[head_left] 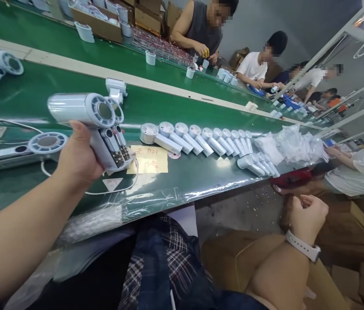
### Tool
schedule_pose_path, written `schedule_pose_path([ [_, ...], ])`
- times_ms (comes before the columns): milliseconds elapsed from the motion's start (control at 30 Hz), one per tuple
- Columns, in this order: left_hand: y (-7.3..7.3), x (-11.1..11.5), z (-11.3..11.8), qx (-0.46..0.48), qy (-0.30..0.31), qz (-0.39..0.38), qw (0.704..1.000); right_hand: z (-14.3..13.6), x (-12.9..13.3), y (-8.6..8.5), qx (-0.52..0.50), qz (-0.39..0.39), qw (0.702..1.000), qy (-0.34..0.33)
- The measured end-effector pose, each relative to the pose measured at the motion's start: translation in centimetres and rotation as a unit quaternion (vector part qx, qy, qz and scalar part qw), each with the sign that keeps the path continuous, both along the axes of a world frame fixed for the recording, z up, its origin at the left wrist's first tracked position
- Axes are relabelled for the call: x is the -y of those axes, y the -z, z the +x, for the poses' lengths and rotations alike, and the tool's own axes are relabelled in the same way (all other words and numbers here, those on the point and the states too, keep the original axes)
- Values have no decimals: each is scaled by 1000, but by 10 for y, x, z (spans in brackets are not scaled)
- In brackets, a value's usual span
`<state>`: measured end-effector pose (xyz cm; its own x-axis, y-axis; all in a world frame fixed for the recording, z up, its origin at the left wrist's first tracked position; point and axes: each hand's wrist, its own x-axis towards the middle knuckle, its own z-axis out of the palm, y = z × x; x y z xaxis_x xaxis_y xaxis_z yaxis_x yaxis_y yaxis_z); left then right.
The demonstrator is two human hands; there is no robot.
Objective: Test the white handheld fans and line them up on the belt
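Observation:
My left hand (80, 153) is wrapped round a pale blue device (72, 107) with a round ribbed head, raised over the green bench. The device overlaps others, and an open handle (114, 148) shows small parts inside; which pieces I hold is partly hidden. A white cable runs from below it, beside a yellow note (149, 159). To the left lies another round-headed device (48, 142). My right hand (309, 215), with a watch on the wrist, hangs off the bench edge over the floor, fingers curled; what they hold, if anything, is hidden.
A row of pale devices (195, 135) lies along the bench, with a smaller group (256, 163) near the edge and plastic-bagged items (290, 144) beyond. Several people work across and along the line. Cardboard boxes (346, 224) stand at lower right. Bubble wrap (94, 221) lies at the front edge.

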<state>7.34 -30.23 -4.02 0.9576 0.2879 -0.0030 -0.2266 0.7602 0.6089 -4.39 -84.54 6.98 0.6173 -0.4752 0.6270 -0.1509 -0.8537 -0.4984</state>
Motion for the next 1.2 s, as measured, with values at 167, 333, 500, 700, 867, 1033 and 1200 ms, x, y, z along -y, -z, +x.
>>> schedule_pose_path([
  [167, -4, 3, -3, 12, -39, 53, 998, 65, -84, 32, -58, 15, 991, -118],
  [333, -17, 1, 0, 21, -50, 68, 996, 131, -273, 87, -237, -19, 878, -415],
  [500, -24, -15, 5, 14, -34, 71, 997, 150, -400, 103, -335, -92, 809, -474],
  [700, -27, -29, 11, 38, -74, 46, 995, 159, -399, 89, -372, -37, 747, -550],
  [867, -27, -29, 11, 43, -55, 37, 997, 150, -397, 95, -367, 366, 543, -661],
  [1033, -29, -27, 7, 32, -21, 33, 999, 133, -407, 97, -352, 382, 563, -644],
  [1200, -32, -24, 4, 38, -37, 72, 996, 117, -411, 94, -305, 400, 576, -645],
])
